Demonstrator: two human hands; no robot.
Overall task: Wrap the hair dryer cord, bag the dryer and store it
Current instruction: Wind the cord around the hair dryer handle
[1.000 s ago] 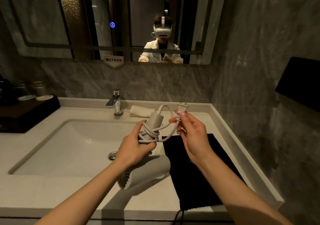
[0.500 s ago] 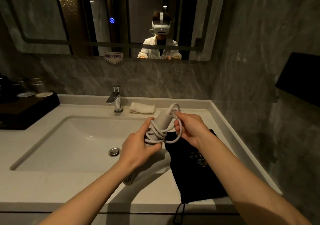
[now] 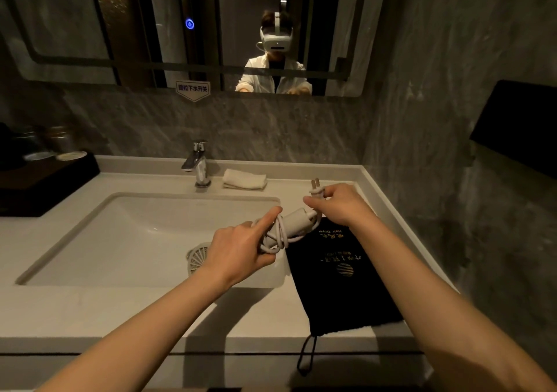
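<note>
My left hand (image 3: 241,248) grips the white hair dryer (image 3: 294,224) over the right side of the sink, index finger stretched along the handle. Several loops of white cord (image 3: 278,238) wrap that handle. The dryer's round grille (image 3: 197,257) shows below my left wrist. My right hand (image 3: 339,206) pinches the plug (image 3: 316,188) at the cord's end, prongs pointing up, just beyond the handle tip. A black drawstring bag (image 3: 340,280) with gold print lies flat on the counter under my right forearm, its string hanging over the front edge.
White sink basin (image 3: 120,241) with a chrome faucet (image 3: 197,162) behind it and a folded white cloth (image 3: 244,179) beside the faucet. A dark tray with jars (image 3: 45,177) stands at the left. Marble wall close on the right; mirror above.
The handle has tipped from upright to lying toward the right. My right hand drew the plug end out of the loop, up and to the right. My left index finger has straightened.
</note>
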